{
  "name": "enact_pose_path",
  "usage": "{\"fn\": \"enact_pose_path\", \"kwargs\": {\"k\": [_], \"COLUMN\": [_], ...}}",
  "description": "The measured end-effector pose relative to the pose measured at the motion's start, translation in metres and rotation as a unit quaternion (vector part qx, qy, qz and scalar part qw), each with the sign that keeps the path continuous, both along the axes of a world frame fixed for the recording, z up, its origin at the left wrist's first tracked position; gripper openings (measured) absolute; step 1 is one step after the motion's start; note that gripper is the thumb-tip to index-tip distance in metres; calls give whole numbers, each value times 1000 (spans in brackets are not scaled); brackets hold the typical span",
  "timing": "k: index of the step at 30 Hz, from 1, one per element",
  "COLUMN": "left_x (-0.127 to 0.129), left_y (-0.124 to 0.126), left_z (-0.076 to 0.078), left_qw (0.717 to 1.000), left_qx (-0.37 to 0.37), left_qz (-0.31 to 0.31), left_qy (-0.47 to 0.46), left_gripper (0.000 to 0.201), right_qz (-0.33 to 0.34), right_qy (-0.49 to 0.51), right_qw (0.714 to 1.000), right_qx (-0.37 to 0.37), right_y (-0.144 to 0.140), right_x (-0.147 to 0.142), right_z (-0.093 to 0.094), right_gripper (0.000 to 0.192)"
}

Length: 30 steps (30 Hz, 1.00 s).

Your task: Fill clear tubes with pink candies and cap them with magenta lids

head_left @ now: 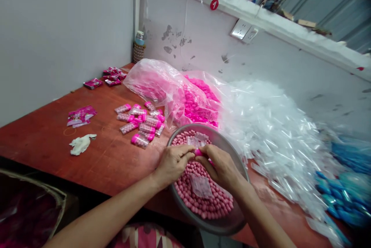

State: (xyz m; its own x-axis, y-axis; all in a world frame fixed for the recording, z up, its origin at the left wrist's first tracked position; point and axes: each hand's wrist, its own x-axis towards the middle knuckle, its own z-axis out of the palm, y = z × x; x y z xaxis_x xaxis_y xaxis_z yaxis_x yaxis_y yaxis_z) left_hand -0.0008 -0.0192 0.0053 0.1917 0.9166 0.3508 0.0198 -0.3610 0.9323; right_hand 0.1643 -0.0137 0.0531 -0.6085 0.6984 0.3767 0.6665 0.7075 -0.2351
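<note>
tabletop [110, 159]: reddish wood, matt
bowl [232, 223]: dull grey metal
bags [162, 82]: thin glossy plastic
tubes [140, 141]: clear plastic

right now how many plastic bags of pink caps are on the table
1. The bag lies open at the back of the table, behind the metal bowl, beside the heap of clear tubes. Another could be hidden under that heap.

Both hands [197, 161] meet over metal bowl [232, 223] of pink candies [203, 201], pinching pink-capped tube [199, 152].
</note>
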Motion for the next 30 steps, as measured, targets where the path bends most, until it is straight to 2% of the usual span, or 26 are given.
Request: {"fn": "enact_pose_path", "kwargs": {"k": [2,4,6,8,10,13,16,20,23,26,28,30], "left_x": [1,2,2,1,1,2,3,3,0,-3,-3,-1], "left_y": [2,5,8,9,9,6,4,3,2,2,2,1], "left_z": [2,4,6,7,7,7,6,3,3,4,3,2], "left_qw": [998,988,969,956,960,976,989,995,997,997,997,996], "left_qx": [-38,-85,-134,-162,-159,-129,-81,-34,-14,-4,-11,-30], "left_qz": [9,13,20,26,26,7,-12,18,17,14,20,27], "left_qy": [-55,-132,-207,-242,-230,-177,-124,-91,-80,-70,-69,-80], "left_gripper": [20,21,23,24,23,21,18,16,16,18,18,19], "right_qz": [-25,-44,-38,-31,-36,-43,-37,-23,-33,-44,-48,-55], "right_qy": [51,134,231,331,424,511,519,492,506,522,525,518], "right_qw": [998,985,947,888,828,766,715,645,619,597,598,620], "right_qx": [-20,-97,-219,-318,-365,-389,-467,-584,-600,-608,-604,-587], "right_y": [2,1,-1,-4,-5,-3,0,1,0,1,3,7], "right_x": [-1,1,9,18,25,25,16,4,-1,-7,-13,-16], "right_z": [5,7,4,-5,-14,-19,-12,-4,-6,-12,-13,-10], "right_gripper": [16,20,31,38,35,25,24,21,17,23,24,23]}}
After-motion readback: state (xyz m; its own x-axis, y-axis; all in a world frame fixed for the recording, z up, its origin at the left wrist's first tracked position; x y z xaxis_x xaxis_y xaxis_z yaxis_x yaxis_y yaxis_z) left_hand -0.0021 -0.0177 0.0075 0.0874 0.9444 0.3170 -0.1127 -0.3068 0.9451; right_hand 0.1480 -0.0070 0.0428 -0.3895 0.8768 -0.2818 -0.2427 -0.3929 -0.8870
